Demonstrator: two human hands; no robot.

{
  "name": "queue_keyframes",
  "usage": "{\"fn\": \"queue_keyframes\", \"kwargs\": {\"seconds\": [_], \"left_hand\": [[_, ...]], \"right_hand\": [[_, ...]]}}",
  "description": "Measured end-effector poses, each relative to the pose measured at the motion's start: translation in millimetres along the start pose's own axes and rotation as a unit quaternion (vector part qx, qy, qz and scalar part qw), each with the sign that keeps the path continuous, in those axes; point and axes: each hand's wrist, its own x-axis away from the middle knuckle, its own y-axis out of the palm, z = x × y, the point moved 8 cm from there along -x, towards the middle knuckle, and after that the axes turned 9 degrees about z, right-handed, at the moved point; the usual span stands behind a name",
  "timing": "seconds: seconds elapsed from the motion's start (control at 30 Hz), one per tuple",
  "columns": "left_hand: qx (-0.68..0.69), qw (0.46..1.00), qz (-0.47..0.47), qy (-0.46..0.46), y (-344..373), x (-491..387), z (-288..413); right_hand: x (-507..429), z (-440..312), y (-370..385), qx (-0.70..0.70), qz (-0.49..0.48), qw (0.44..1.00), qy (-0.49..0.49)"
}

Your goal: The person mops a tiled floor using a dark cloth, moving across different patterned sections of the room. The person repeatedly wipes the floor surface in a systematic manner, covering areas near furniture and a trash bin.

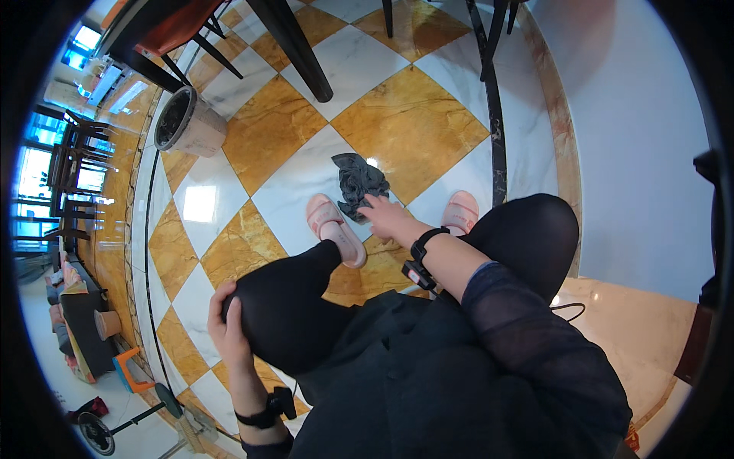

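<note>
A crumpled dark grey cloth (362, 181) lies on the tiled floor (287, 143) between two feet in pink slippers (460, 211). Over the cloth's near right edge reaches my right hand (387, 217), fingers apart; whether the fingertips touch the fabric cannot be told. My left hand (230, 321) rests on my bent left knee, thumb and fingers spread over the black trouser leg. Each wrist wears a black strap with a small device.
A light plastic bin (198, 129) with a dark inside stands at the upper left, beside a black table leg (298, 54) and an orange chair (172, 34). A white wall (636, 143) rises at the right. An orange stool (131, 370) and a fan (97, 430) are at the lower left.
</note>
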Motion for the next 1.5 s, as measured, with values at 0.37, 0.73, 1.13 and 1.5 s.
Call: {"fn": "queue_keyframes", "kwargs": {"seconds": [0.37, 0.73, 1.13, 1.5], "left_hand": [[-0.278, 0.96, 0.033, 0.019, -22.2, 9.5, 5.7], [-0.254, 0.966, -0.059, 0.004, 42.3, -58.4, 28.0], [-0.29, 0.951, -0.104, 0.034, 26.8, -63.7, 22.5], [-0.273, 0.953, -0.121, 0.054, 8.4, -55.9, 16.1]], "right_hand": [[-61.8, 33.8, 27.7, 0.075, 0.054, 0.995, 0.03], [-129.1, 189.6, -22.0, 0.158, 0.165, 0.966, 0.124], [156.9, 491.8, -16.3, -0.033, 0.156, 0.6, 0.784], [-241.3, 148.1, 21.9, 0.092, 0.228, 0.931, 0.271]]}}
